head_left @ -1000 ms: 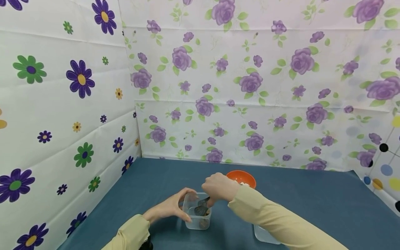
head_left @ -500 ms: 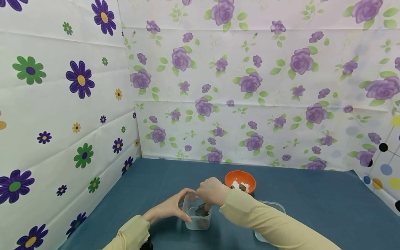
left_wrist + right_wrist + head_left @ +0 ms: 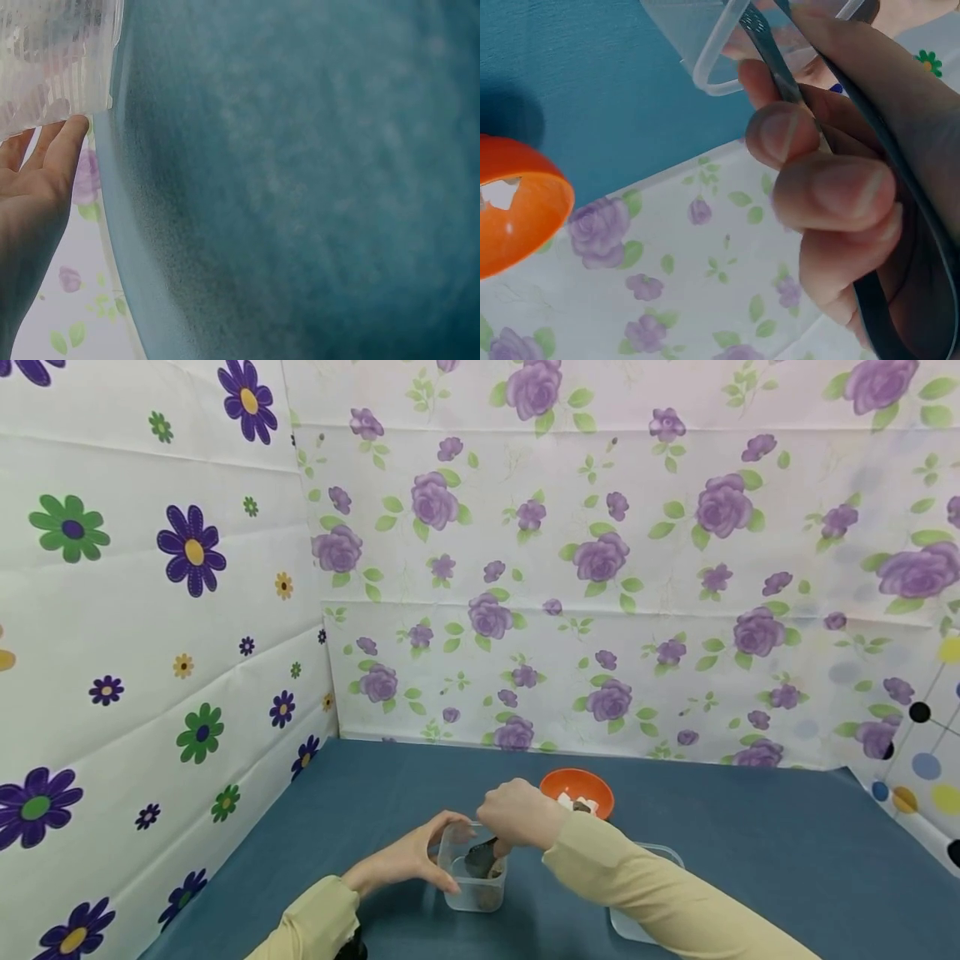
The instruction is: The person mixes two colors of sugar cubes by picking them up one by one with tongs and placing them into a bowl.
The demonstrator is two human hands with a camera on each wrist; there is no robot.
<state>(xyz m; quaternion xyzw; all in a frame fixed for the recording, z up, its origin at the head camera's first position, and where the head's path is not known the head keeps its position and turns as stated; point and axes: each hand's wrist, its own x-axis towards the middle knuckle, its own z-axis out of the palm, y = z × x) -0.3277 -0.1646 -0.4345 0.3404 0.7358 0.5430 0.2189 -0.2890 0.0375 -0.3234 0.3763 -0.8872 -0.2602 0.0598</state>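
Observation:
A clear plastic container (image 3: pixel 467 894) stands on the blue-covered table, with small brownish pieces low at its right side. My left hand (image 3: pixel 408 858) grips it from the left, thumb in front and fingers behind. In the left wrist view, fingertips rest against the ribbed wall of the container (image 3: pixel 64 60). Above its right rim, my right hand (image 3: pixel 525 812) holds dark tongs (image 3: pixel 481 858) pointing down inside. The right wrist view shows fingers curled round the two arms of the tongs (image 3: pixel 778 73), which join in a bend below. What lies between the tips is hidden.
An orange bowl (image 3: pixel 564 783) with white and brownish pieces stands behind the right forearm. Partly under that forearm lies a clear plastic lid or shallow tray (image 3: pixel 628 928). Flowered sheets (image 3: pixel 465 685) rise at the table's back and left edges.
The right hand dipped lower and left with the tongs, then rose slightly back to the right. The tongs' tips, spread apart a second ago, now appear closer together. The left hand stays put.

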